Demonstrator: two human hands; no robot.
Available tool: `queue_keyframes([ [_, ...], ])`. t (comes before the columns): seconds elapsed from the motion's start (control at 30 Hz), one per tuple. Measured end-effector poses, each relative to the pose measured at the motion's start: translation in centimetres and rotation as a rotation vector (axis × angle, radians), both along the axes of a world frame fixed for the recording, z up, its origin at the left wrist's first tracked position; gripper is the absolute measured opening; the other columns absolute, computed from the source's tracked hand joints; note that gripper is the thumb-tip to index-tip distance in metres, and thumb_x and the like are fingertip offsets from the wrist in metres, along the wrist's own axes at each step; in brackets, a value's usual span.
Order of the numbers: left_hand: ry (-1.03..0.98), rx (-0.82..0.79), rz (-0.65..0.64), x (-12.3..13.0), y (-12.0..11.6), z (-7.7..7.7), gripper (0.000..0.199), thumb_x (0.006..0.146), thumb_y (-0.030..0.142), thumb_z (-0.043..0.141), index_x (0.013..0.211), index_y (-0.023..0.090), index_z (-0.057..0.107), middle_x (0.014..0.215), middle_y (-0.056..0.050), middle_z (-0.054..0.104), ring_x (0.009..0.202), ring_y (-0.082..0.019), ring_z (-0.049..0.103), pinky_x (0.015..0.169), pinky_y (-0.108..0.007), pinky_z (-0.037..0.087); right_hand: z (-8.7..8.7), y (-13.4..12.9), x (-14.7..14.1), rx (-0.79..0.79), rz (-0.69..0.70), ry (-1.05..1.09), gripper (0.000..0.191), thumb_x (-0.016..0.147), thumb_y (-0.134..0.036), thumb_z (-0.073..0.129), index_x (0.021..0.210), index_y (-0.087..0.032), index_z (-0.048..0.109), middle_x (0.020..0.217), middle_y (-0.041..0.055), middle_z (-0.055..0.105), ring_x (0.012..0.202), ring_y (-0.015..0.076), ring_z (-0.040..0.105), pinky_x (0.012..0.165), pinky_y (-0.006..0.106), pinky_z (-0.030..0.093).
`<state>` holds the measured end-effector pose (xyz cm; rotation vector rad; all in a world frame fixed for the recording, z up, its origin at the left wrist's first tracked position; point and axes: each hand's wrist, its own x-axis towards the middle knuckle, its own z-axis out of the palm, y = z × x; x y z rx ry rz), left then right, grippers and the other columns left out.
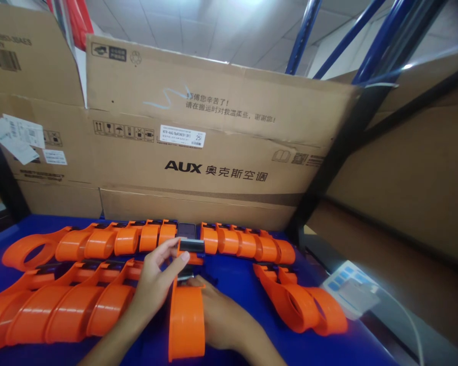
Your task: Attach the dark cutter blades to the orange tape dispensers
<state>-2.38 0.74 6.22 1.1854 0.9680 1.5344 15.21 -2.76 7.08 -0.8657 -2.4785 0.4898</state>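
Head view: left hand (pixel 157 278) pinches the orange dispenser (pixel 188 324); right hand (pixel 223 316) partly hidden, grip unclear. A loose pinch could let it twist.

workshop or warehouse, blue racking (pixel 304 35), cardboard (pixel 221 142)

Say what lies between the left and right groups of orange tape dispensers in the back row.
A dark rectangular object sits between the left group and the right group; the head view doesn't settle what it is.
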Motion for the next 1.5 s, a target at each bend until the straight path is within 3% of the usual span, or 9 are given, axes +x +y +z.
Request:
queue_keyframes([
  [0.07, -0.027, -0.011, -0.008, 0.1, -0.1, 0.0, 0.038, 0.075, 0.040, 0.084, 0.105, 0.018, 0.076, 0.071, 0.000, 0.066, 0.080, -0.023, 0.066, 0.078, -0.031, 0.051, 0.7, 0.3, 0.6, -0.065, -0.011, 0.024, 0.020, 0.091, -0.019, 0.065, 0.108, -0.027, 0.073, 0.114, 0.0046, 0.075, 0.103, 0.0222, 0.069, 0.091, 0.030, 0.052],
  [0.13, -0.062, -0.033, -0.040, 0.3, -0.5, -0.1, 0.037, 0.074, 0.040, 0.084, 0.103, 0.018, 0.076, 0.070, 0.001, 0.065, 0.075, -0.021, 0.065, 0.074, -0.030, 0.052, 1.0, 0.9, 1.3, -0.087, -0.154, 0.033, 0.013, 0.095, -0.021, 0.059, 0.096, -0.024, 0.072, 0.099, 0.0047, 0.076, 0.090, 0.0219, 0.070, 0.079, 0.028, 0.050],
  [0.27, -0.136, -0.104, -0.088, 1.1, -1.3, -0.2, 0.045, 0.072, 0.046, 0.084, 0.107, 0.019, 0.073, 0.071, 0.001, 0.066, 0.060, -0.017, 0.063, 0.060, -0.027, 0.050, 0.8, 2.1, 2.4, -0.099, -0.413, 0.186, 0.028, 0.105, -0.032, 0.045, 0.092, -0.021, 0.068, 0.080, 0.0036, 0.070, 0.072, 0.0197, 0.066, 0.065, 0.027, 0.045],
  [0.47, -0.224, -0.200, -0.109, 1.9, -1.2, -1.4, 0.049, 0.075, 0.053, 0.081, 0.108, 0.021, 0.065, 0.059, 0.006, 0.059, 0.043, -0.013, 0.058, 0.047, -0.021, 0.044, 0.6, 2.3, 2.3, -0.180, -0.285, 0.414, 0.039, 0.098, -0.031, 0.058, 0.135, -0.021, 0.060, 0.092, 0.0019, 0.072, 0.073, 0.0160, 0.064, 0.069, 0.027, 0.050],
  [0.73, -0.120, -0.181, -0.212, 2.0, -0.5, -2.5, 0.045, 0.074, 0.048, 0.085, 0.105, 0.019, 0.071, 0.072, 0.003, 0.062, 0.042, -0.005, 0.040, 0.040, -0.018, 0.033, -0.8, 1.6, 0.8, 0.101, -0.471, 0.290, 0.041, 0.090, -0.024, 0.062, 0.132, -0.023, 0.065, 0.102, 0.0075, 0.076, 0.080, 0.0225, 0.069, 0.073, 0.033, 0.054],
  [0.97, -0.095, -0.184, -0.211, 1.8, -0.3, -2.4, 0.045, 0.073, 0.051, 0.085, 0.101, 0.018, 0.074, 0.051, 0.008, 0.050, 0.036, -0.004, 0.034, 0.037, -0.018, 0.028, -1.3, 1.4, 0.5, 0.155, -0.434, 0.243, 0.037, 0.095, -0.020, 0.052, 0.130, -0.021, 0.061, 0.120, 0.0114, 0.074, 0.108, 0.0272, 0.071, 0.090, 0.037, 0.056],
  [1.17, -0.091, -0.170, -0.232, 1.6, -0.4, -2.3, 0.046, 0.075, 0.051, 0.084, 0.104, 0.017, 0.072, 0.051, 0.008, 0.053, 0.034, -0.004, 0.035, 0.037, -0.018, 0.028, -1.2, 1.5, 0.7, 0.118, -0.370, 0.225, 0.036, 0.099, -0.021, 0.049, 0.134, -0.021, 0.058, 0.127, 0.0120, 0.071, 0.113, 0.0264, 0.069, 0.093, 0.037, 0.056],
  [1.33, -0.144, -0.181, -0.243, 1.3, -0.2, -2.2, 0.038, 0.076, 0.049, 0.084, 0.094, 0.018, 0.071, 0.044, 0.009, 0.046, 0.035, -0.004, 0.033, 0.038, -0.017, 0.027, -0.9, 2.0, 1.5, 0.128, -0.319, 0.224, 0.043, 0.100, -0.030, 0.056, 0.143, -0.022, 0.055, 0.112, 0.0103, 0.074, 0.102, 0.0249, 0.072, 0.092, 0.037, 0.057],
  [1.5, -0.222, -0.231, -0.213, 1.4, -0.1, -2.3, 0.037, 0.074, 0.048, 0.086, 0.091, 0.019, 0.071, 0.046, 0.009, 0.047, 0.038, -0.004, 0.036, 0.040, -0.016, 0.030, -0.5, 2.2, 2.0, 0.239, -0.272, 0.137, 0.050, 0.097, -0.024, 0.055, 0.147, -0.022, 0.053, 0.133, 0.0130, 0.068, 0.120, 0.0269, 0.066, 0.100, 0.039, 0.056],
])
